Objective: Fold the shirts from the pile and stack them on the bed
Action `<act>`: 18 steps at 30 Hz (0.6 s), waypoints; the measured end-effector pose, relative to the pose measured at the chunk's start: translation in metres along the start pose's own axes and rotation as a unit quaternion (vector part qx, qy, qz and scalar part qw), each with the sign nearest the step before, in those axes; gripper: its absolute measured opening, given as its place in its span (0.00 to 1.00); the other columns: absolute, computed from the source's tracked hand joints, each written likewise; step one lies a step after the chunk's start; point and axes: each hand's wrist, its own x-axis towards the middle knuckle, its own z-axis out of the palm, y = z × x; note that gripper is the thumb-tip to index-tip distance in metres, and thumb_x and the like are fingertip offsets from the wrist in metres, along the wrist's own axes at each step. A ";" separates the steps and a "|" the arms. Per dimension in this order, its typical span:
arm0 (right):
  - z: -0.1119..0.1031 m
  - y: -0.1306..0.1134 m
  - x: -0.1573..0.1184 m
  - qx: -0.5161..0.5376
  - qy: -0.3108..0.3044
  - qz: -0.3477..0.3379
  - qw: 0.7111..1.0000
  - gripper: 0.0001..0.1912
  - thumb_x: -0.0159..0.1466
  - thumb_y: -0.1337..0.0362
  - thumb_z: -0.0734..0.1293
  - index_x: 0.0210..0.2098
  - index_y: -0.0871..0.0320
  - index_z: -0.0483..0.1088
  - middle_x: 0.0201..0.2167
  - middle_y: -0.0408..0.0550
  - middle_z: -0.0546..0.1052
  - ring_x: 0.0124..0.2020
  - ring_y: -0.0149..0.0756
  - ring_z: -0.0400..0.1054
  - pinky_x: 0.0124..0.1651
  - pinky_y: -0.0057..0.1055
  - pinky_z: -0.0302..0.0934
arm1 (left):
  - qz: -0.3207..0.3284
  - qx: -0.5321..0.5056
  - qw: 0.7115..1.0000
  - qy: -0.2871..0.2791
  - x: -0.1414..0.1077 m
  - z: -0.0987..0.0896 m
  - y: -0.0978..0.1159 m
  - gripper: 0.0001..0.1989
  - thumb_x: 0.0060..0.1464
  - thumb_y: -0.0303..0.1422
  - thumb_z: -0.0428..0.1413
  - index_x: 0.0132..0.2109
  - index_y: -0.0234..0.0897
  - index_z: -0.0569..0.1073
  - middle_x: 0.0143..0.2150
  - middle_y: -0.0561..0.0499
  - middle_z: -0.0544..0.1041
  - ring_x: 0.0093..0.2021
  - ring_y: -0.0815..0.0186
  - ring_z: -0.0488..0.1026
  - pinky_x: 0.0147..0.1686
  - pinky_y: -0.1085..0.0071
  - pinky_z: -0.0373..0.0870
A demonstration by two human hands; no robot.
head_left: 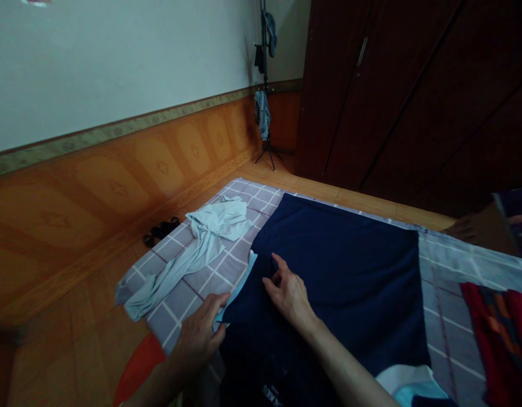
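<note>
A navy shirt [349,265] is spread over the checked bedsheet, with light blue and white panels [413,381] at its lower right. Part of it is folded toward me, showing small white lettering near the bottom of the view. My left hand [203,328] pinches the shirt's left edge, where a light blue strip shows between fingers and thumb. My right hand [288,291] rests on the navy cloth farther in, thumb and index finger apart. Beyond my left hand lies a crumpled pale blue garment [218,223], one long part trailing toward the bed's edge.
Red and orange striped clothing [498,333] lies at the bed's right side. A red round object [142,364] stands below the bed's left edge, and dark footwear [161,229] sits by the wall. A coat stand [264,73] and dark wooden wardrobe [396,96] are behind.
</note>
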 end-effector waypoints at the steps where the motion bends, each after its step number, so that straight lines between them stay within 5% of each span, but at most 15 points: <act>1: -0.001 -0.002 -0.002 -0.017 -0.023 0.002 1.000 0.34 0.59 0.63 0.64 0.63 0.61 0.54 0.30 0.45 0.77 0.33 0.42 0.73 0.38 0.34 0.63 | 0.005 0.000 1.000 -0.003 0.000 0.001 0.000 0.24 0.49 0.21 0.46 0.54 0.39 0.65 0.47 0.47 0.71 0.48 0.62 0.71 0.46 0.67 0.69; 4: 0.000 -0.003 -0.005 -0.072 -0.055 -0.011 0.996 0.35 0.58 0.66 0.64 0.64 0.58 0.53 0.31 0.46 0.77 0.33 0.41 0.73 0.37 0.33 0.62 | 0.022 0.026 0.999 -0.008 -0.002 0.002 -0.003 0.22 0.50 0.20 0.44 0.50 0.40 0.69 0.45 0.48 0.71 0.44 0.63 0.73 0.42 0.68 0.71; 13: 0.000 0.001 -0.003 -0.115 0.014 -0.011 0.993 0.28 0.60 0.68 0.59 0.61 0.57 0.59 0.35 0.46 0.78 0.33 0.38 0.73 0.37 0.31 0.62 | 0.118 0.092 0.989 0.019 -0.005 0.000 -0.005 0.25 0.52 0.19 0.43 0.55 0.40 0.68 0.43 0.46 0.69 0.38 0.65 0.72 0.37 0.70 0.71; 18: 0.002 0.002 -0.006 -0.105 0.027 -0.039 0.993 0.26 0.60 0.68 0.59 0.59 0.57 0.62 0.34 0.46 0.77 0.32 0.36 0.72 0.37 0.29 0.62 | 0.257 0.078 0.961 0.064 0.002 -0.004 -0.002 0.18 0.56 0.21 0.44 0.50 0.37 0.72 0.41 0.44 0.73 0.43 0.61 0.70 0.40 0.67 0.71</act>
